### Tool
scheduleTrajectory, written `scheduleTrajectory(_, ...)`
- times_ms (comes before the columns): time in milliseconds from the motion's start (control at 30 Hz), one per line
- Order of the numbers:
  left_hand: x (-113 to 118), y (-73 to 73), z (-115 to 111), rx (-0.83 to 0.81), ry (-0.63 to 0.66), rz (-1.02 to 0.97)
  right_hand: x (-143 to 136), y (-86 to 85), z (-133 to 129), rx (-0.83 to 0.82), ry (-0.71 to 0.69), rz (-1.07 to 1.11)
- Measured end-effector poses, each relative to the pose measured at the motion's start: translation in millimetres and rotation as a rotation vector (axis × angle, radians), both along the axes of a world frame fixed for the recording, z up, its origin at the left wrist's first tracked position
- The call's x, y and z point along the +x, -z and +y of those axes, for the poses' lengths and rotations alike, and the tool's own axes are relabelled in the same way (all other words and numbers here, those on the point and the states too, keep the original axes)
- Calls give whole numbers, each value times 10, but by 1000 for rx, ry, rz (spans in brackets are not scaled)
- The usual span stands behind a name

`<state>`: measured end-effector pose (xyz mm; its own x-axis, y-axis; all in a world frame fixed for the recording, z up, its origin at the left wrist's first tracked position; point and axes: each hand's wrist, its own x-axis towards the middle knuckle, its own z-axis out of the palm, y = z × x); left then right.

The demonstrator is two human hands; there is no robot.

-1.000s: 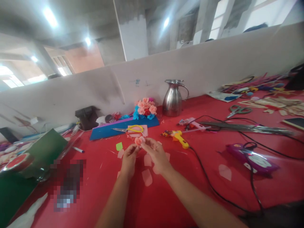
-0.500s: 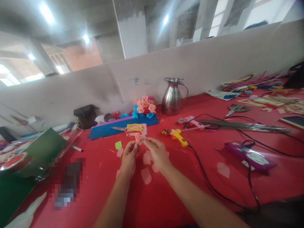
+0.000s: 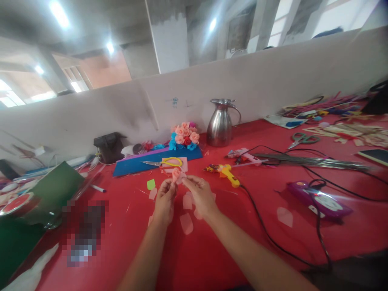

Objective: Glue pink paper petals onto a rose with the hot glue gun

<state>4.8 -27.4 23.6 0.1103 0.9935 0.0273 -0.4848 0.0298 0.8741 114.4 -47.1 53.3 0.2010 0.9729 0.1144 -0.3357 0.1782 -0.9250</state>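
A small pink paper rose (image 3: 176,174) is pinched at its base between the thumb and fingers of my left hand (image 3: 165,200). My right hand (image 3: 202,196) closes its thumb and fingertips on a pale pink petal (image 3: 182,176) at the rose's right side. Below my hands, loose pink petals (image 3: 186,224) lie on the red table. Just beyond the rose are yellow-handled scissors (image 3: 172,162), resting partly on pink paper. To the right of my right hand lies a yellow glue gun (image 3: 228,175) with a black cord.
A steel jug (image 3: 219,124) stands near the wall, beside a bunch of paper flowers (image 3: 185,135) on a blue board (image 3: 130,166). A pink glue gun (image 3: 249,156), thin rods (image 3: 315,160) and a purple power strip (image 3: 319,200) with trailing cords occupy the right. Green sheets (image 3: 62,188) are at left.
The rose has risen slightly and turned a little in my left hand. My right fingertips stay at its right side, and the things on the table have not moved.
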Motion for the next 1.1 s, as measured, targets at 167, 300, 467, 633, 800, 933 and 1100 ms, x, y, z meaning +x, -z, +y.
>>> scheduleTrajectory(167,-2,-5,0,-61,-17,-31,-17,40,0,-2,-10,-39)
scheduleTrajectory(300,-5,2,15,-83,-65,-23,-36,37,-10,-18,6,-40)
scheduleTrajectory(467,-43,18,65,-177,-76,-116,12,78,55,-62,34,85)
scheduleTrajectory(633,-79,33,82,-242,37,-241,112,121,147,-100,94,272)
scheduleTrajectory(800,-91,59,73,-245,150,-286,112,126,148,-134,56,289)
scheduleTrajectory(933,-88,66,66,-245,188,-266,81,110,123,-143,45,246)
scheduleTrajectory(1100,-79,68,56,-242,200,-229,52,62,103,-146,26,204)
